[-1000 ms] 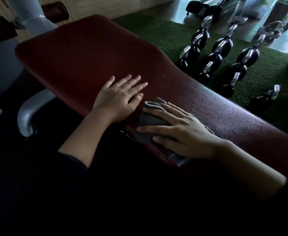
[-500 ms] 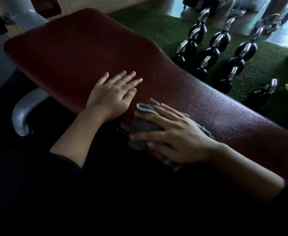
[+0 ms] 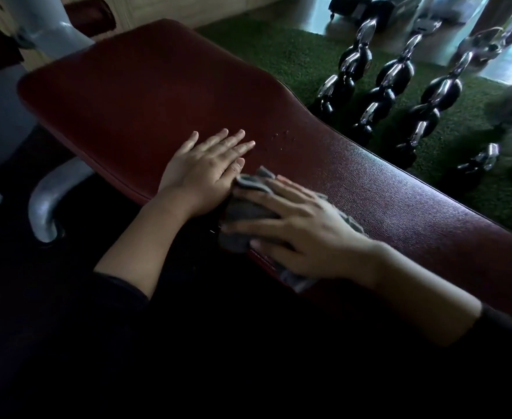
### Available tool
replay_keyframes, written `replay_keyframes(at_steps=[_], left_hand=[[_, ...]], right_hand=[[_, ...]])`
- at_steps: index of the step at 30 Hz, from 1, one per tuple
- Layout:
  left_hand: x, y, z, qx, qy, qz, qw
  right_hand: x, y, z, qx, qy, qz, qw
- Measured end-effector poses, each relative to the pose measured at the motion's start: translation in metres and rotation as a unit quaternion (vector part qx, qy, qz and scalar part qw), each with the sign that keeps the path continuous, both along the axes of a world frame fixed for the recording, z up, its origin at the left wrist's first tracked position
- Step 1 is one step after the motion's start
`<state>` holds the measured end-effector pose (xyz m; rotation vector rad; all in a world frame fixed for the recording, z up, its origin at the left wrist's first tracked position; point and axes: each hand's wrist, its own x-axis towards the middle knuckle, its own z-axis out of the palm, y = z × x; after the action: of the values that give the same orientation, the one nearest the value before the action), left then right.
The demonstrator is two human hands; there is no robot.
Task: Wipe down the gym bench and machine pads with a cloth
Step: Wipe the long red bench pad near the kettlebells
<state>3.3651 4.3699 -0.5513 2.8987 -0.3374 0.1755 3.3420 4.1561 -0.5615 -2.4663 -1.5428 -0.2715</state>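
Observation:
A long dark red padded bench [image 3: 164,86] runs from upper left to lower right. My left hand [image 3: 206,173] lies flat on its near part, fingers straight and spread. Just to its right, my right hand [image 3: 300,225] presses a crumpled grey cloth [image 3: 245,210] onto the bench's near edge with straight fingers. The cloth bunches up against the side of my left hand and hangs a little over the edge. A few small pale specks [image 3: 282,137] sit on the pad beyond my left fingertips.
Rows of black dumbbells with chrome handles [image 3: 390,83] stand on green turf [image 3: 282,52] beyond the bench. A grey metal frame tube [image 3: 46,204] curves under the bench at left. Another dark red pad [image 3: 89,13] sits at the top left.
My right hand has slid the cloth leftward along the near edge until it touches my left hand. The left hand has stayed flat in place.

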Motion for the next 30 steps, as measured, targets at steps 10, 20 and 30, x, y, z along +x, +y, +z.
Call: replay_keyframes(at_steps=[10,20,30], left_hand=[[-0.004,-0.004,0.003,-0.006,-0.001,0.017,1.000],[0.023,0.004,0.014,0.039,-0.003,0.114,0.993],[0.051,0.018,0.014,0.081,0.061,0.139,0.985]], right_hand=[[0.026,-0.063,0.002,0.011,0.020,0.032,0.999],[0.110,0.003,0.004,0.054,0.040,-0.141,0.988],[0.123,0.023,0.008,-0.010,0.034,-0.148,0.988]])
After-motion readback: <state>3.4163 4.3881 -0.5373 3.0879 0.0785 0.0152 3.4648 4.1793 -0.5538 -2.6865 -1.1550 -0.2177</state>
